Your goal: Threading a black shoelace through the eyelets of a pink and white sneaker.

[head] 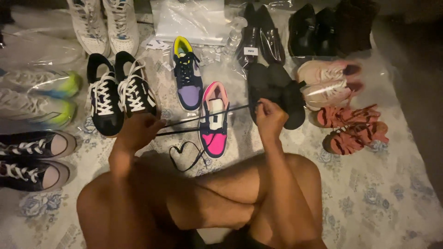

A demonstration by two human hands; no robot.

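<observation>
A patterned floor cloth point(387, 193) is spread with pairs of shoes, and crossed bare legs point(217, 198) are seen at the near edge. A pink and black sneaker point(213, 121) lies in the middle, beside a purple one point(187, 74). A black shoelace point(203, 121) is stretched taut across the pink sneaker, pinched at one end by the left hand point(140, 129) and at the other by the right hand point(269, 117); its slack is looped on the cloth.
</observation>
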